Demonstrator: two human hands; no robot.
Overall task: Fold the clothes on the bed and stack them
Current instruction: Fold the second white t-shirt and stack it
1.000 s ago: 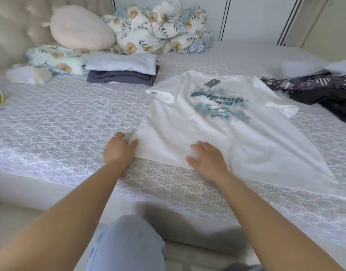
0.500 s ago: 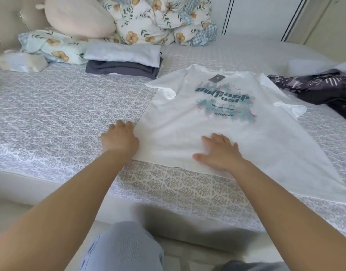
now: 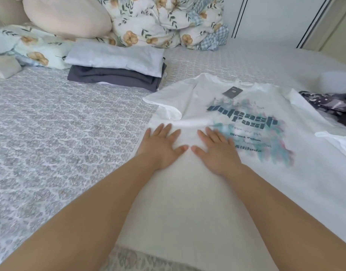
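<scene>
A: Two hands, both flat. The left hand point(image 3: 162, 147) and right hand point(image 3: 217, 151) lie palm down on the shirt point(image 3: 187, 202), fingers straight and spread, thumbs nearly meeting. Neither has hold of any cloth.

B: Why flat and not pinching?

A: My guess is smoothing. Open palms press the fabric against the bed point(image 3: 60, 143) and push creases out, so the folds will come out straight. The left hand sits by the shirt's left edge, just below the left sleeve point(image 3: 164, 103); the right sits at the edge of the print point(image 3: 252, 130).

B: And the shirt itself?

A: Spread front up on the bed, collar away from the person, hem toward them, with a dark tag point(image 3: 232, 92) at the neck. No fold is made in it yet.

B: Where would it go afterwards?

A: Probably onto the stack point(image 3: 115, 69) beyond its left sleeve: a pale folded piece on a dark grey one, near the pillows point(image 3: 66, 16). That spot keeps finished pieces apart from the dark clothes point(image 3: 330, 106) lying unfolded at the far right, partly under the shirt's right shoulder.
</scene>
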